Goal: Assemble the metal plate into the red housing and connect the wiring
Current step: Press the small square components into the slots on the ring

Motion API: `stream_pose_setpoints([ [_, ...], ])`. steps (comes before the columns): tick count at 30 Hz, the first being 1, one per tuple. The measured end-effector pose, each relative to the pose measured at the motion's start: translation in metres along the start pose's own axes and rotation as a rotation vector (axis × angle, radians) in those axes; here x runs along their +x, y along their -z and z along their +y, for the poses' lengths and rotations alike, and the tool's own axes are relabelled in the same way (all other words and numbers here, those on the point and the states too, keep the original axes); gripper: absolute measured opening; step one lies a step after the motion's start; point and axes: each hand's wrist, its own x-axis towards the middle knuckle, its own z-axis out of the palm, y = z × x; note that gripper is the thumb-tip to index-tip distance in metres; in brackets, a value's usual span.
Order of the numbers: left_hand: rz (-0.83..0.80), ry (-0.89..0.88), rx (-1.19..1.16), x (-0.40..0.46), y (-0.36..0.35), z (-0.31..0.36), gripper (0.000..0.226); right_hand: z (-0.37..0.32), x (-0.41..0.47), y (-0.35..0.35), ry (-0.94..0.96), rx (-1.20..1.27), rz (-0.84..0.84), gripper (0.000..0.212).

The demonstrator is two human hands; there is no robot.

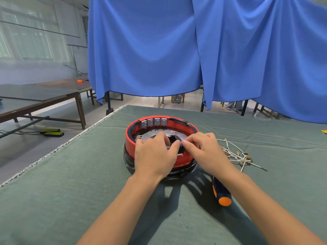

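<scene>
A round red housing (130, 144) on a black base stands in the middle of the green table cloth. Inside it lies a grey metal plate (174, 134) with small holes and a dark opening at its centre. Several grey terminal blocks (153, 122) line the housing's far inner wall. My left hand (154, 154) reaches over the near rim, fingers curled onto the plate's inner edge. My right hand (203, 149) comes in from the right, thumb and fingers pinching at the same edge. A bundle of white wires (236, 155) with brass terminals lies to the right of the housing.
A screwdriver with a dark blue and orange handle (222, 194) lies under my right forearm. The green cloth's (70, 183) frayed left edge marks the table side. A blue curtain (159, 50) hangs behind. Brown tables (44, 96) stand at the left.
</scene>
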Motion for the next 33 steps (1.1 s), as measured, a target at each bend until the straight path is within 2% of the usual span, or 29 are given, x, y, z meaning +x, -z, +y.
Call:
stream_pose_setpoints([
  [4,-0.033,-0.029,0.04,-0.001,0.001,0.003,0.028,-0.004,0.002,0.006,-0.026,0.137,-0.028,0.01],
  [10,-0.07,-0.024,0.033,0.0,0.003,0.003,0.026,-0.005,0.003,0.008,-0.081,0.144,-0.054,0.008],
  [14,-0.146,0.076,-0.005,0.004,0.005,0.004,0.028,-0.008,0.012,0.014,-0.185,0.198,-0.119,0.007],
  [18,-0.202,0.161,0.021,0.01,0.004,0.003,0.034,-0.005,0.016,0.01,-0.223,0.105,-0.142,0.011],
  [22,-0.269,0.176,0.014,0.017,0.004,0.0,0.033,0.001,0.014,0.009,-0.25,0.0,-0.095,0.017],
  [24,-0.27,0.162,-0.006,0.018,0.004,-0.001,0.031,0.005,0.012,0.011,-0.309,0.046,-0.085,0.024],
  [33,-0.337,0.17,-0.047,0.021,0.008,0.001,0.034,0.01,0.009,0.0,-0.331,0.159,-0.087,0.02],
])
